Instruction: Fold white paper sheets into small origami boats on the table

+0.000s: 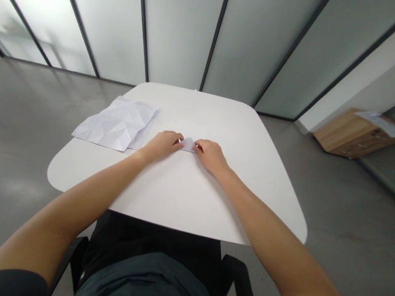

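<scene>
A small folded piece of white paper [188,144], roughly triangular with its peak toward the far side, lies on the white table [181,200]. My left hand [165,144] grips its left corner between thumb and fingers. On the opposite corner, my right hand [211,154] is closed in the same way. Both hands rest low at the tabletop, and their fingertips cover the paper's two ends. Creased white sheets [116,124] lie to the left of my left hand, overlapping one another.
Black chair armrests [241,285] flank my lap at the table's near edge. Beyond the table runs a frosted glass partition [181,25] with dark frames. A wooden cabinet [351,135] with papers on top stands at the far right on the grey floor.
</scene>
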`<state>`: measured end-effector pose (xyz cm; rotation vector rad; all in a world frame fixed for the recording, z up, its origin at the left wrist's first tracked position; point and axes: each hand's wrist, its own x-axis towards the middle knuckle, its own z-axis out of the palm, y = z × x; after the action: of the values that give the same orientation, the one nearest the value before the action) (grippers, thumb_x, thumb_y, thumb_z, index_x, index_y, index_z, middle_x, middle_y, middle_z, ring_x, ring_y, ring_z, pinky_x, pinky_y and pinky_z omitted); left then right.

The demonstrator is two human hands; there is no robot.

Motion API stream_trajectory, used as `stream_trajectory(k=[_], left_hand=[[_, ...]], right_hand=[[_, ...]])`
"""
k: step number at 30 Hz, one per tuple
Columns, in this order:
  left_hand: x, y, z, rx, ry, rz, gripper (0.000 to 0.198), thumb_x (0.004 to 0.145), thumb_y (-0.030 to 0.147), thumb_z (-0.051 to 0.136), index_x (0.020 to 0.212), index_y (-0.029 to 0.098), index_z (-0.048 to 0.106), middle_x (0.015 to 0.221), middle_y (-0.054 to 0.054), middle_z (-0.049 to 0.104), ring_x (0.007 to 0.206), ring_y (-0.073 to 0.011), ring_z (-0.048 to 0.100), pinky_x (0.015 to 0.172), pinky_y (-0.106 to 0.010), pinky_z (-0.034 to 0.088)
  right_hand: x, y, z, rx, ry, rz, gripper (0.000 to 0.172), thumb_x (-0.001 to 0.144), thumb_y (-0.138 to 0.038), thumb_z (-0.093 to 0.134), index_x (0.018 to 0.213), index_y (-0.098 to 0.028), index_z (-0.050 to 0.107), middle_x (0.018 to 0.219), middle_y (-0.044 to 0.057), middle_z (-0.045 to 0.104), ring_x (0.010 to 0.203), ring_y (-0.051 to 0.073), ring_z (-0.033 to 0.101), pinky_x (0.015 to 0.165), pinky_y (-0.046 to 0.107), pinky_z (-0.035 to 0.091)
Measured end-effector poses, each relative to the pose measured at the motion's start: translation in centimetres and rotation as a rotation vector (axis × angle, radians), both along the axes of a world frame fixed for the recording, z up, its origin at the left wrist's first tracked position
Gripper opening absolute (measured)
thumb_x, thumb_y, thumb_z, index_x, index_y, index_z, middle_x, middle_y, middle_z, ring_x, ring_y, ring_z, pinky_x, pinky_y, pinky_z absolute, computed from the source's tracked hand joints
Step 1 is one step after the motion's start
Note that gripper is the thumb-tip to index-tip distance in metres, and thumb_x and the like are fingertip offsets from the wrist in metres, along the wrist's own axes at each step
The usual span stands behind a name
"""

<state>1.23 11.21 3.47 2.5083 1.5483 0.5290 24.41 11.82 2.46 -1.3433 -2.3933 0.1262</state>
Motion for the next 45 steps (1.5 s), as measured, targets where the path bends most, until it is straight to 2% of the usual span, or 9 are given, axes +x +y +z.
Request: stream_trajectory(k=[10, 19, 22, 25, 30, 34, 39, 45], left_hand=[[0.3, 0.3, -0.6, 0.007, -0.017, 0.046, 0.033, 0.100, 0.031, 0.061, 0.129, 0.020, 0.073, 0.113, -0.008, 0.076, 0.098, -0.0219, 0.070, 0.095, -0.033, 0.053], [0.6, 0.3, -0.8, 0.012, -0.015, 0.023, 0.041, 0.100, 0.024, 0.059, 0.140, 0.020, 0.067, 0.122, -0.010, 0.074, 0.108, -0.0228, 0.070, 0.103, -0.034, 0.052], [0.6, 0.2, -0.6, 0.023, -0.020, -0.012, 0.036, 0.100, 0.021, 0.058, 0.134, 0.020, 0.070, 0.122, -0.009, 0.074, 0.107, -0.0220, 0.071, 0.103, -0.034, 0.053], [0.5, 0.3, -0.6, 0.028, 0.002, -0.038, 0.029, 0.100, 0.023, 0.057, 0.122, 0.020, 0.076, 0.121, -0.009, 0.074, 0.106, -0.0224, 0.071, 0.103, -0.034, 0.053], [0.4, 0.2, -1.1, 0.076, 0.004, -0.077, 0.032, 0.105, 0.025, 0.051, 0.121, 0.021, 0.078, 0.121, -0.009, 0.074, 0.110, -0.0225, 0.071, 0.105, -0.034, 0.053], [0.5, 0.3, -1.5, 0.126, 0.008, -0.102, 0.033, 0.106, 0.023, 0.047, 0.120, 0.021, 0.077, 0.133, -0.009, 0.071, 0.115, -0.0223, 0.070, 0.109, -0.035, 0.051], [0.4, 0.7, -1.5, 0.127, 0.091, -0.149, 0.033, 0.107, 0.021, 0.044, 0.122, 0.017, 0.073, 0.122, -0.011, 0.075, 0.115, -0.0238, 0.069, 0.110, -0.039, 0.050], [-0.1, 0.6, -1.1, 0.094, 0.098, -0.178, 0.040, 0.102, 0.013, 0.043, 0.131, 0.021, 0.070, 0.129, -0.010, 0.075, 0.119, -0.0234, 0.069, 0.112, -0.039, 0.049]], right_hand=[[-0.5, 0.0, 0.0, -0.033, -0.008, -0.043, 0.026, 0.106, -0.031, 0.062, 0.122, -0.018, 0.078, 0.115, 0.012, 0.076, 0.108, 0.023, 0.069, 0.099, 0.032, 0.047], [-0.7, -0.2, -0.1, -0.052, 0.010, -0.050, 0.032, 0.107, -0.028, 0.060, 0.135, -0.024, 0.073, 0.118, 0.010, 0.072, 0.106, 0.023, 0.068, 0.095, 0.032, 0.048], [-0.7, -0.3, 0.0, -0.059, 0.004, -0.037, 0.033, 0.108, -0.029, 0.056, 0.136, -0.028, 0.073, 0.117, 0.008, 0.071, 0.107, 0.023, 0.068, 0.095, 0.031, 0.047], [-0.7, -0.2, -0.1, -0.066, -0.015, -0.031, 0.032, 0.110, -0.032, 0.053, 0.131, -0.028, 0.077, 0.118, 0.009, 0.071, 0.107, 0.023, 0.068, 0.094, 0.031, 0.047], [-0.8, -0.3, -0.2, -0.056, -0.057, -0.037, 0.036, 0.111, -0.034, 0.049, 0.132, -0.028, 0.077, 0.120, 0.010, 0.071, 0.106, 0.024, 0.067, 0.091, 0.032, 0.047], [-0.9, -0.5, 0.0, -0.046, -0.101, -0.034, 0.038, 0.110, -0.028, 0.046, 0.135, -0.029, 0.075, 0.123, 0.010, 0.070, 0.107, 0.025, 0.067, 0.090, 0.032, 0.048], [-0.8, -0.6, 0.1, -0.037, -0.137, -0.014, 0.045, 0.104, -0.013, 0.046, 0.136, -0.028, 0.074, 0.123, 0.011, 0.069, 0.108, 0.025, 0.066, 0.087, 0.032, 0.048], [-0.8, -0.5, 0.3, -0.066, -0.144, -0.010, 0.047, 0.102, -0.010, 0.046, 0.137, -0.028, 0.072, 0.122, 0.011, 0.068, 0.106, 0.025, 0.067, 0.087, 0.031, 0.048]])
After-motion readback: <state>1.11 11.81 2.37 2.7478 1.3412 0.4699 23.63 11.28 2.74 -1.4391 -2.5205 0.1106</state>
